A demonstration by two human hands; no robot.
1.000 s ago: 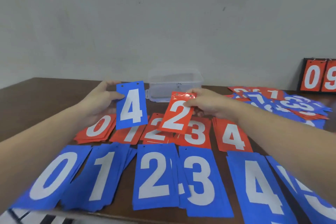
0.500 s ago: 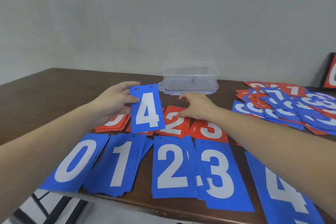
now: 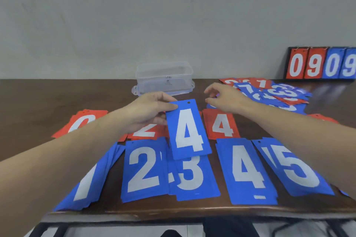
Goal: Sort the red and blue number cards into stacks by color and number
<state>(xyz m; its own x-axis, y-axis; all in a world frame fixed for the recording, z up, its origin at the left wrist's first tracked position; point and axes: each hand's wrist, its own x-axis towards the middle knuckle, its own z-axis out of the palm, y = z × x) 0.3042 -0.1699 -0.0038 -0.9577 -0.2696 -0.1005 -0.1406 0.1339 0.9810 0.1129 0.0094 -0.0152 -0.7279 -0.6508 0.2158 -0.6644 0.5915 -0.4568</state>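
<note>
Pinched the loose blue 4 card by its top corner in the left hand, mid-frame over the blue 3 stack, probably bound for the blue 4 stack lower right; right hand relaxed, empty, near the unsorted pile.

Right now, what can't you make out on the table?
- Red 3 stack: hidden behind the held blue 4 card, head view.
- Red 1 stack: covered by the left hand.
- Blue 0 stack: hidden under the left forearm.
- Loose pile: overlapping, blurred; count unreadable.
</note>
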